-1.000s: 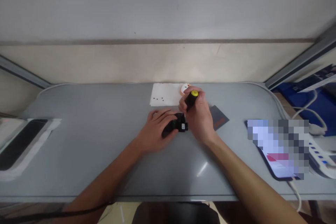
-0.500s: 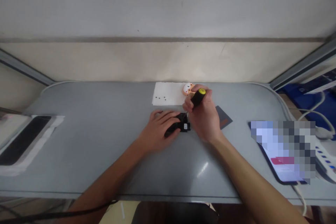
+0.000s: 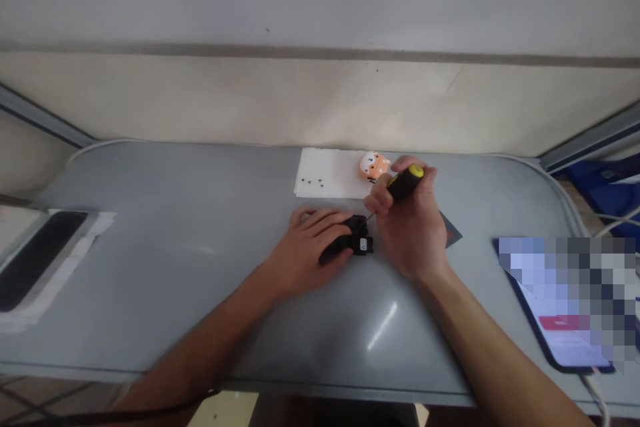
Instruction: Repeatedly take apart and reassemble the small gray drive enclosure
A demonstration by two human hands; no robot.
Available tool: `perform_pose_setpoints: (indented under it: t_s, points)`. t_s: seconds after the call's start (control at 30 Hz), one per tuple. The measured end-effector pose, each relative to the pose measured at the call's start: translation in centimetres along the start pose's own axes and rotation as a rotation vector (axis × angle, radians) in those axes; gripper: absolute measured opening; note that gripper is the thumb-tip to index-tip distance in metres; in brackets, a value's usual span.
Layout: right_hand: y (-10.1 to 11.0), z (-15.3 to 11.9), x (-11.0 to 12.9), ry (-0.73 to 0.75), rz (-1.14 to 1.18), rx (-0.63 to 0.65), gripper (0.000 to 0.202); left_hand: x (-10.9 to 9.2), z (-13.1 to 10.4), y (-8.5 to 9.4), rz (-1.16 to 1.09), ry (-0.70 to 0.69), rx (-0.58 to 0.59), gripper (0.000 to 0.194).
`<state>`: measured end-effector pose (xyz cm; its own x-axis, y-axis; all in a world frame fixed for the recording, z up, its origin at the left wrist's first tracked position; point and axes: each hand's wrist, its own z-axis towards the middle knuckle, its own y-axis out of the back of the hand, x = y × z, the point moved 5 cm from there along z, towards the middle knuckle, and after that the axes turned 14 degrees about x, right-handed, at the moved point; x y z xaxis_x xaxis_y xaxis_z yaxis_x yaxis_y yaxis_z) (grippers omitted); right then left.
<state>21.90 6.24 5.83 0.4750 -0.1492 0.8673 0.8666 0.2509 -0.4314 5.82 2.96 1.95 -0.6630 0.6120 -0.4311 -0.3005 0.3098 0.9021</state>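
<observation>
My left hand [image 3: 313, 247] is closed over a small black device [image 3: 357, 233] with a white label, pressing it to the grey table. Much of the device is hidden under the fingers. In my right hand [image 3: 410, 227] is a screwdriver [image 3: 406, 183] with a black and yellow handle, held at a slant. Its thin shaft points down and left, with the tip at the device's upper right side; whether it sits in a screw I cannot tell. Behind the hands lies a white paper [image 3: 333, 177] with several tiny dark screw-like pieces [image 3: 313, 182] on it.
An orange and white animal-shaped case [image 3: 373, 165] sits on the paper's right side. A dark card [image 3: 453, 230] is partly under my right wrist. To the right lies a phone [image 3: 560, 347] on a white cable [image 3: 597, 397]. A black flat object [image 3: 43, 257] lies far left.
My right hand has tilted the screwdriver further over to the right, so its shaft now shows. The view has shifted slightly. My left hand keeps its hold on the device.
</observation>
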Motion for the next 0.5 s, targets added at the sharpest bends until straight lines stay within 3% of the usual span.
perform_pose_setpoints:
  t_s: [0.5]
  points:
    - [-0.11,0.01,0.14,0.034,-0.026,0.025,0.037,0.28,-0.07,-0.23,0.014,-0.026,-0.035,0.023]
